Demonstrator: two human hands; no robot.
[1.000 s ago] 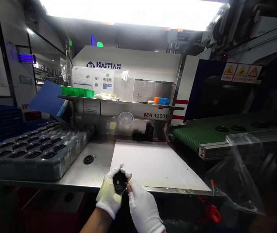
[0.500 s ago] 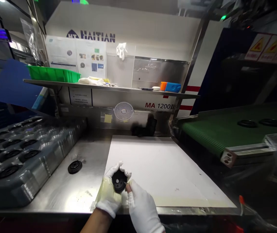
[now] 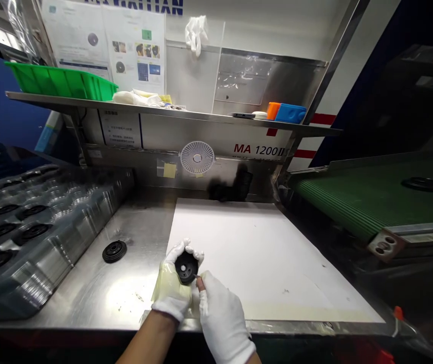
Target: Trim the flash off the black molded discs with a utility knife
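Observation:
My left hand [image 3: 171, 288], in a white glove with a yellowish palm, is wrapped round a small round black plastic part [image 3: 186, 267] and holds it up over the near edge of the steel bench. My right hand [image 3: 220, 316], in a white glove, is pinched against the part's lower right rim; I cannot make out whether anything small is between its fingertips. A second round black part [image 3: 114, 251] lies flat on the steel to the left of my hands.
A white sheet [image 3: 262, 253] covers the bench's right half. Stacked clear trays [image 3: 30, 237] holding several black parts stand on the left. A green conveyor [image 3: 372, 194] with black parts runs on the right. A shelf [image 3: 171, 114] above carries a green bin [image 3: 60, 83] and blue and orange boxes.
The view has tilted downward and drawn closer to the bench. Both hands have stayed together on the black part, with hardly any shift.

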